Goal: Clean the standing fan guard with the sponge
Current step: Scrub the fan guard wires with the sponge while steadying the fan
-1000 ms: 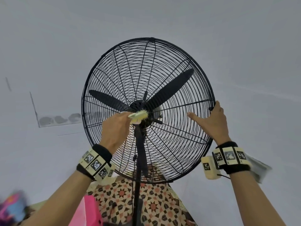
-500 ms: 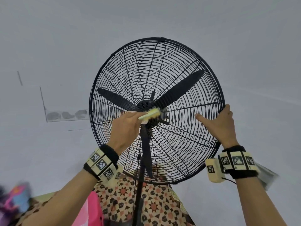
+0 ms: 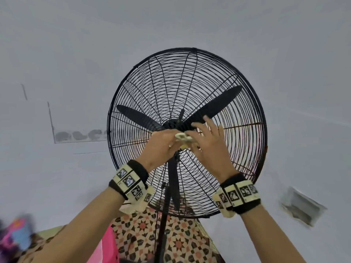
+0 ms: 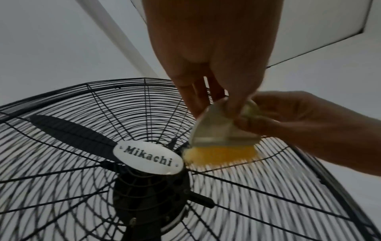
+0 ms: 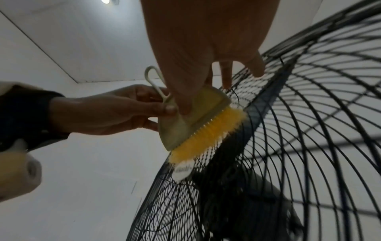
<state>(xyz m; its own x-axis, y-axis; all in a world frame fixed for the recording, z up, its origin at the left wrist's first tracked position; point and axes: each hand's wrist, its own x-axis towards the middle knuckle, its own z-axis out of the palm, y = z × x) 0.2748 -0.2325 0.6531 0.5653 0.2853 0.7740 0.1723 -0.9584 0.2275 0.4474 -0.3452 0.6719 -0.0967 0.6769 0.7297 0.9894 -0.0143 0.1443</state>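
Note:
The black wire fan guard (image 3: 190,82) stands in front of me against a white wall. The cleaning tool is a small cream brush (image 3: 182,138) with yellow bristles (image 5: 208,138) that press on the guard wires just beside the hub badge (image 4: 148,157). My left hand (image 3: 167,144) pinches the brush's looped handle (image 5: 156,84). My right hand (image 3: 197,137) has come in from the right; its thumb presses the brush body (image 5: 195,117) and its fingers reach past it toward the wires. In the left wrist view the brush (image 4: 222,138) sits between both hands.
Black blades (image 3: 214,109) sit still behind the guard. The fan pole (image 3: 163,215) runs down in front of a patterned cloth (image 3: 180,242), with a pink object (image 3: 108,243) to its left. A grey wall plate (image 3: 302,207) is at the lower right.
My right hand left the guard's right rim and moved left to the hub, joining the left hand on the brush. The left hand stayed near the hub.

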